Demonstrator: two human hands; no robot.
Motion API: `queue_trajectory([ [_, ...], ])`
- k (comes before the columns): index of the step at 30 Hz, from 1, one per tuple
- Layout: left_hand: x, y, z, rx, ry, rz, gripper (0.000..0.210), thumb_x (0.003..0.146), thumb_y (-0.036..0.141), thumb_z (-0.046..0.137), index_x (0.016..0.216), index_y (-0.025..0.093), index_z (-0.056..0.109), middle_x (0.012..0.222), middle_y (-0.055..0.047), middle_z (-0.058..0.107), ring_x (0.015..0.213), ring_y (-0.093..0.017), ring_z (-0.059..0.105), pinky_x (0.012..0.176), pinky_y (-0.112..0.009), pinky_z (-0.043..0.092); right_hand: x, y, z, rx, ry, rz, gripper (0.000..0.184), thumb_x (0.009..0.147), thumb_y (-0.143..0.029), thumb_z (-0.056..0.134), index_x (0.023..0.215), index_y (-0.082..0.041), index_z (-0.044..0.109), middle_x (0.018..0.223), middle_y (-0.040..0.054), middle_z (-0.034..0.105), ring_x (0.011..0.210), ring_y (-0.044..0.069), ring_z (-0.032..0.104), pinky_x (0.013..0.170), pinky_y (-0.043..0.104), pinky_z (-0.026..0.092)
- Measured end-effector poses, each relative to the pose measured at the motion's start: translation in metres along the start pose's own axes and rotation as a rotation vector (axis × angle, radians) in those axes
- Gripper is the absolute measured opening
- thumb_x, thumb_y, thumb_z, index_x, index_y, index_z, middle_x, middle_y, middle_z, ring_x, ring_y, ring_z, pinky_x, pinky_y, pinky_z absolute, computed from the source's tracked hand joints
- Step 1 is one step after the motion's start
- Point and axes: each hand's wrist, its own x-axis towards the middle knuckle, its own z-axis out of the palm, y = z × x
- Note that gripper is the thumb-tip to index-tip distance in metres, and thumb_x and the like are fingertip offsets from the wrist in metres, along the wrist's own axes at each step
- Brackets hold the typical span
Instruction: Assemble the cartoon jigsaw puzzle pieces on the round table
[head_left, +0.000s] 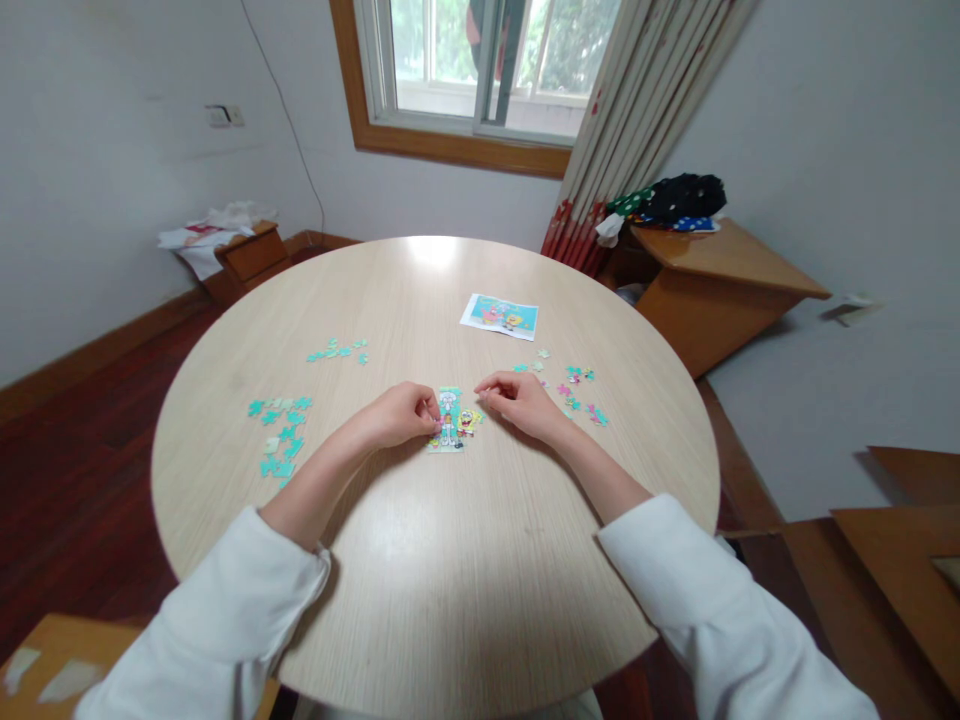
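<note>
A partly joined jigsaw puzzle (450, 440) lies on the table in front of me, with a cartoon figure in its upright strip and a yellow sponge character on its right side. My left hand (405, 412) is closed at the puzzle's left edge, its fingertips on a pinkish puzzle piece (436, 426). Just right of the puzzle, my right hand (519, 398) hovers low with thumb and fingers pinched together. Whatever is between those fingertips is too small to make out. Loose jigsaw pieces (573, 404) lie beyond the right hand.
More loose pieces (289, 432) are spread at the left of the round table (420, 600), with a smaller group (339, 350) behind them. A printed picture sheet (500, 316) lies toward the back. Wooden furniture (720, 260) with cloths stands beyond the right edge.
</note>
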Motion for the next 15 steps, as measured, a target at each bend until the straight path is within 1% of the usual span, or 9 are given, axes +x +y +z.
queue_trajectory([
  [6,-0.0026,0.0062,0.0000,0.046,0.007,-0.024,0.007,0.062,0.020,0.059,0.065,0.014,0.057,0.054,0.003,0.052,0.051,-0.010,0.044,0.052,-0.022,0.031,0.0007,0.0011,0.0007,-0.008,0.005,0.001,0.021,0.074,-0.028,0.054,0.080,-0.013,0.066,0.062,0.0003,0.057,0.055,0.009,0.043,0.053,0.023,0.032],
  [11,-0.0044,0.0088,-0.0005,0.112,0.063,-0.024,0.006,0.062,0.018,0.060,0.065,0.015,0.057,0.052,0.005,0.048,0.050,-0.010,0.042,0.052,-0.023,0.030,0.0002,-0.0011,0.0003,0.001,0.004,-0.004,0.020,0.074,-0.028,0.054,0.079,-0.013,0.066,0.061,-0.0003,0.056,0.054,0.008,0.042,0.053,0.023,0.032],
  [15,-0.0032,0.0059,-0.0003,0.113,0.049,-0.012,0.006,0.062,0.019,0.060,0.064,0.016,0.055,0.052,0.005,0.048,0.050,-0.010,0.041,0.052,-0.023,0.029,0.0000,-0.0020,0.0001,0.021,-0.012,0.019,0.020,0.074,-0.027,0.053,0.080,-0.012,0.065,0.061,-0.0004,0.056,0.053,0.008,0.042,0.052,0.023,0.032],
])
